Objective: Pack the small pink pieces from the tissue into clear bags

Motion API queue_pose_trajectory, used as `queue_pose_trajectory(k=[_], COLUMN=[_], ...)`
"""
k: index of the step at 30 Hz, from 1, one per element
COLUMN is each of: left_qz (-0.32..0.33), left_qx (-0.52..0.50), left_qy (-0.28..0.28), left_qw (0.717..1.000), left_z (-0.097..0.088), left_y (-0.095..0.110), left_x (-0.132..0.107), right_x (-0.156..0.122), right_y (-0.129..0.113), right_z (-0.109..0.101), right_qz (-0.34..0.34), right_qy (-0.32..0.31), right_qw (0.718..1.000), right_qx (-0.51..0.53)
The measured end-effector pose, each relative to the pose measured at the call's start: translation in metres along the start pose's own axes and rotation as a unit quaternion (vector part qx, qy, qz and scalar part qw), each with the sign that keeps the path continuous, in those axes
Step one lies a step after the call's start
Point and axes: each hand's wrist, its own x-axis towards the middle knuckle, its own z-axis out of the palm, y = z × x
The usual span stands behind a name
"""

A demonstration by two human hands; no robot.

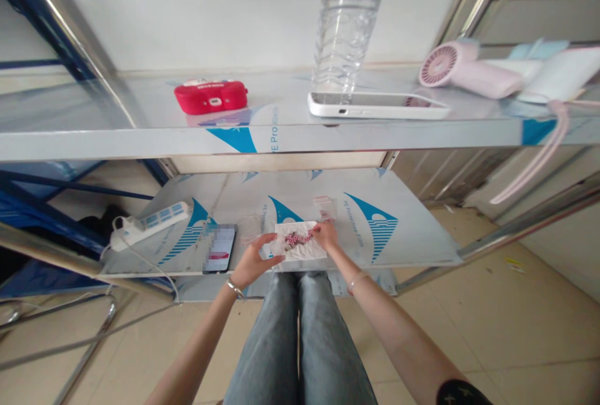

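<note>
A white sheet point(302, 254) lies near the front edge of the lower shelf, with a string of pink and dark beads point(296, 240) on it. My left hand point(254, 260) is open at the sheet's left side, thumb and fingers spread around its edge. At the other side, the fingers of my right hand point(325, 236) are pinched together at the right end of the bead string; the fingertips' exact hold is small. Just beyond my right hand lies a small clear bag point(324, 206) with something pinkish in it. Another clear bag point(250, 228) lies flat beyond my left hand.
On the lower shelf point(422, 236) lie a phone point(225, 247) and a white power strip point(154, 225) with cables. The upper shelf point(159, 141) overhangs behind my hands, carrying a red case point(210, 97), a water bottle point(347, 36), a white-cased phone point(375, 107) and a pink handheld fan point(469, 70).
</note>
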Motion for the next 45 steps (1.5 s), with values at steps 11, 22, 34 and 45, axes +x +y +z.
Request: queue_pose_trajectory(k=[11,22,34,45], left_qz=[-0.020,-0.007,-0.034,-0.056], left_qx=[-0.014,-0.025,-0.018,0.008], left_qy=[-0.027,-0.058,-0.044,-0.045], left_qw=[0.999,0.998,0.998,0.997], left_z=[0.002,0.005,-0.002,-0.006], left_y=[0.006,0.015,0.011,0.011], left_x=[0.003,0.002,-0.002,-0.001], right_x=[-0.011,-0.050,-0.032,-0.049], right_y=[-0.082,-0.147,-0.080,-0.024], right_z=[-0.056,-0.095,-0.055,-0.019], right_qz=[-0.095,-0.205,-0.066,-0.004], right_qy=[-0.063,-0.184,-0.116,-0.122], right_qw=[0.968,0.944,0.987,0.992], right_qx=[0.225,0.182,0.091,-0.031])
